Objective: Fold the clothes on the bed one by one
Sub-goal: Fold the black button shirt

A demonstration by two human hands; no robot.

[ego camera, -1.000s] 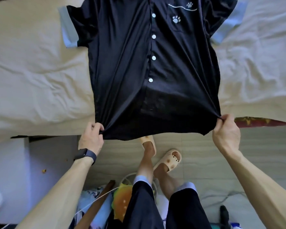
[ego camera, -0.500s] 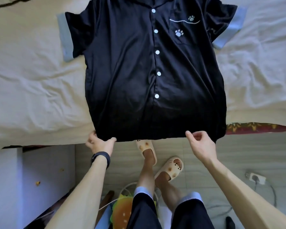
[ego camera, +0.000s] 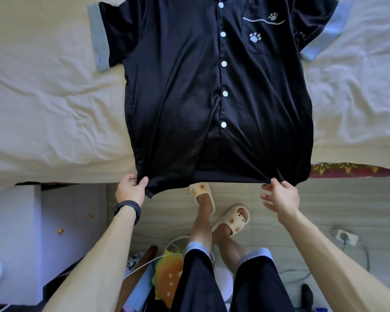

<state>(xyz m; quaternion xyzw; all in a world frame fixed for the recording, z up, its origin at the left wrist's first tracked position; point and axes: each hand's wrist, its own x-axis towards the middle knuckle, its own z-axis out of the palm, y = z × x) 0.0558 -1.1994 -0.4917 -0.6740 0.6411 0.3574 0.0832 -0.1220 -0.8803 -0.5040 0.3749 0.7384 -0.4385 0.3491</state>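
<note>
A black short-sleeved shirt (ego camera: 182, 86) with white buttons, pale blue cuffs and paw prints on its chest pocket lies face up on the cream bed sheet (ego camera: 43, 104). Its hem hangs over the bed's near edge. My left hand (ego camera: 131, 190), a dark band on its wrist, pinches the hem near the left corner between thumb and fingers. My right hand (ego camera: 279, 197) is at the hem right of centre, its thumb and forefinger nipping the edge while the other fingers spread loosely.
The bed's near edge crosses the view, with a red patterned cover (ego camera: 351, 171) showing at the right. Below are my legs in beige slippers (ego camera: 203, 197), a power strip with cable (ego camera: 345, 236), a burger-shaped cushion (ego camera: 169, 275) and a white cabinet (ego camera: 14, 233) on the left.
Both hands let go of the shirt's bottom corners, where they had pulled it taut, and moved inward along the hem. The hem now hangs looser over the bed edge.
</note>
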